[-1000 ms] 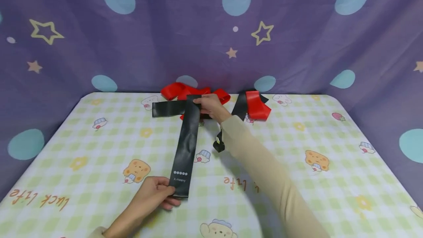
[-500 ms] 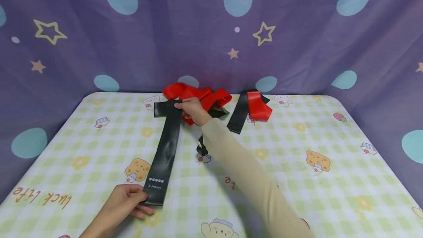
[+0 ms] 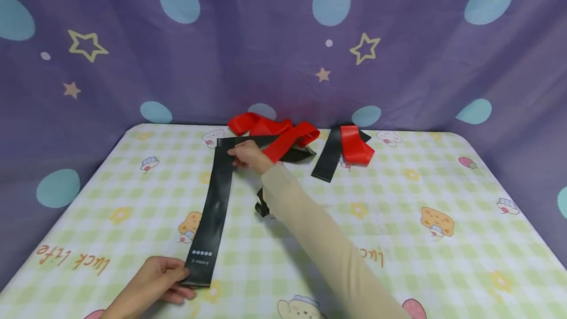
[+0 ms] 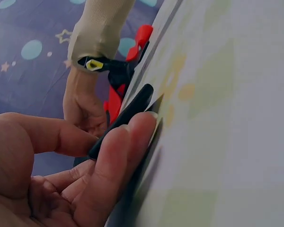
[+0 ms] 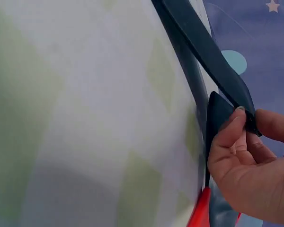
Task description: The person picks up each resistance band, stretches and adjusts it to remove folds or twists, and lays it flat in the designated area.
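Observation:
A flat black resistance band (image 3: 213,213) printed "X-Heavy" stretches lengthwise across the left half of the table. My left hand (image 3: 155,279) pinches its near end between thumb and fingers; the left wrist view shows the band's edge (image 4: 128,116) caught there, just above the cloth. At the far end my right hand (image 3: 250,156) pinches the band by its edge. In the right wrist view the band (image 5: 213,56) runs from those fingertips, raised off the table. Behind the right hand lie another black band (image 3: 252,140) and tangled red bands (image 3: 266,126).
Further right at the back, a black band (image 3: 327,159) lies with a folded red band (image 3: 356,146) over it. The table (image 3: 398,270) wears a green checked cloth with cartoon prints. A purple curtain (image 3: 266,53) hangs behind its far edge. A black strap (image 3: 262,206) hangs by the right wrist.
Both hands have carried the black X-Heavy band leftward and slightly nearer. It has come down lower over the cloth, and more of the red bands behind shows.

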Action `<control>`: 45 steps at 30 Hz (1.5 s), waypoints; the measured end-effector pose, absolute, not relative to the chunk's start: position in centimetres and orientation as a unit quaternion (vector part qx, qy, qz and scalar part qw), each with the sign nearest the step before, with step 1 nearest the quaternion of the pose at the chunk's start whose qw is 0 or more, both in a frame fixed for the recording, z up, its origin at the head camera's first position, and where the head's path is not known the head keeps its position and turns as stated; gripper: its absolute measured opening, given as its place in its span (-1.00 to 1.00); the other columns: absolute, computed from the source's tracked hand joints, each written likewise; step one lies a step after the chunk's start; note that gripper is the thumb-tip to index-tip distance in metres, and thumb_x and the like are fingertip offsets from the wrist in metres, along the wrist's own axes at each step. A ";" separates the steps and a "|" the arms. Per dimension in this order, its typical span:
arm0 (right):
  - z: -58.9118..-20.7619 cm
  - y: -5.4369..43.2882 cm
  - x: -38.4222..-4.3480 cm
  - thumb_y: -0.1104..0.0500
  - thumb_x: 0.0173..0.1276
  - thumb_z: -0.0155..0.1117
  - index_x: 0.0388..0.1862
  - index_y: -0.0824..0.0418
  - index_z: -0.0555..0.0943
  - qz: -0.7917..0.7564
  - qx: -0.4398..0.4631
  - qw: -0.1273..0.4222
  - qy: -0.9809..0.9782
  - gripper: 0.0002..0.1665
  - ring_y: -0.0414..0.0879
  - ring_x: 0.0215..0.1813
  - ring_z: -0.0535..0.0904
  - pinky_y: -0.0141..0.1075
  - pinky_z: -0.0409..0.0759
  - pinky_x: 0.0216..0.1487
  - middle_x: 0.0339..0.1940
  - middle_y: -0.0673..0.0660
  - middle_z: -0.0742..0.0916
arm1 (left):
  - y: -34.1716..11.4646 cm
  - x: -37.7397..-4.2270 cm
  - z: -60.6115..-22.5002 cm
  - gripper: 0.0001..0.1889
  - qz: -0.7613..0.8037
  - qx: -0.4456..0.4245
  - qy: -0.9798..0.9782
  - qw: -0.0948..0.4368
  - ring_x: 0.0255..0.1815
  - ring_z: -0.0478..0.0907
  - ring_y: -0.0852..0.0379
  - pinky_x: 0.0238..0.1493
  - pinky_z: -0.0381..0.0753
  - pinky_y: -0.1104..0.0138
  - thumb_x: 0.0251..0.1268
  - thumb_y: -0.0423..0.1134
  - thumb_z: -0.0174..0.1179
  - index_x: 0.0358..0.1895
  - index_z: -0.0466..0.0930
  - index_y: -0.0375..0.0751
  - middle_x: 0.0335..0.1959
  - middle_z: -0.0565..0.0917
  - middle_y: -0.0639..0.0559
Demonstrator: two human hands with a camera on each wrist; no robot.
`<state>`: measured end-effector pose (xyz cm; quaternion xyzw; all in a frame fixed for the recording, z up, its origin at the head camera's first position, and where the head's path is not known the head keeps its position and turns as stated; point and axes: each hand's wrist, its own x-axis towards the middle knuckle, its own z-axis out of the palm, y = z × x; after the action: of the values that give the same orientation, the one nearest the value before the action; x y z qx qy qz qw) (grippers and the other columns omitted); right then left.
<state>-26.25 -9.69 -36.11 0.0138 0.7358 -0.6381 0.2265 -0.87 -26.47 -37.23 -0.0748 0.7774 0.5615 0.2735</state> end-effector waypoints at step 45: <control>-32.5 4.1 -27.8 0.26 0.39 0.11 0.10 0.44 0.53 -0.546 -0.072 0.210 0.808 -0.63 0.18 -0.06 0.62 -0.23 0.68 -0.09 0.03 0.38 0.66 | -26.0 -2.7 -34.8 -0.75 0.360 -0.093 0.921 0.117 -0.56 0.57 0.18 -0.65 0.50 0.34 0.31 -0.28 0.06 -0.06 0.56 -0.35 -0.44 0.71 0.04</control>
<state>-27.81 4.12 -32.53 -0.0717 0.8083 -0.5455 0.2096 -2.73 -25.99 -34.77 -0.0930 0.9209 0.3600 0.1174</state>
